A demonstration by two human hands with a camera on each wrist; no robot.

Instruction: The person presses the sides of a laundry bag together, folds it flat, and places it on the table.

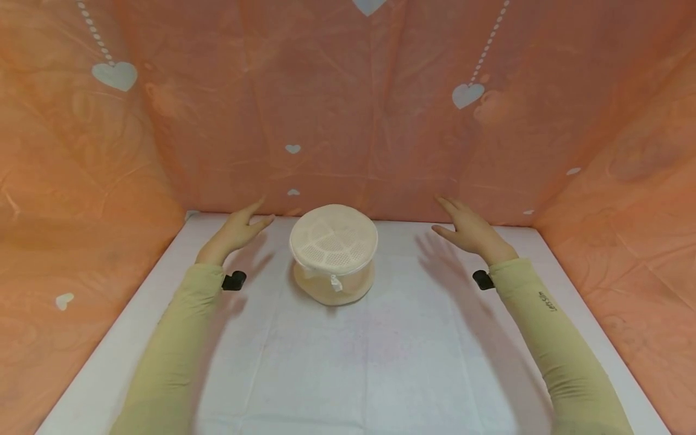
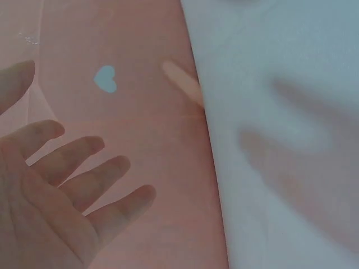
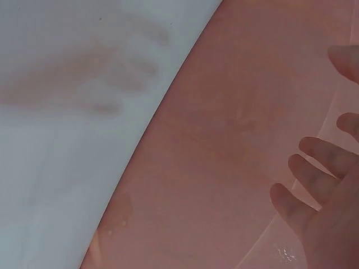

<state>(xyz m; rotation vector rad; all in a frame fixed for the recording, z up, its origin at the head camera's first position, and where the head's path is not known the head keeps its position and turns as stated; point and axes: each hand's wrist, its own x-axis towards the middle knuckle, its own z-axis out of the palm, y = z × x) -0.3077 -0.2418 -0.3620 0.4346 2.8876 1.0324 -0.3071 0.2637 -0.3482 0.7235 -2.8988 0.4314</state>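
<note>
A round cream mesh laundry bag [image 1: 333, 238] with a zipped lid stands on the white table, its zipper pull [image 1: 336, 283] facing the front. To its left, my left hand [image 1: 238, 232] is held in the air with fingers spread, holding nothing. My right hand [image 1: 472, 231] is raised on the other side, farther from the bag, also empty. Spread fingers of the left hand [image 2: 61, 190] appear in the left wrist view. In the right wrist view, the right hand [image 3: 325, 185] shows separated fingers at the edge of the picture.
The table [image 1: 348, 368] is covered in white cloth with faint creases. Orange-pink sheeting [image 1: 337, 109] with pale hearts rises behind it and along both sides. Small black devices [image 1: 234, 280] sit at both wrists, over pale yellow-green sleeves [image 1: 549, 338].
</note>
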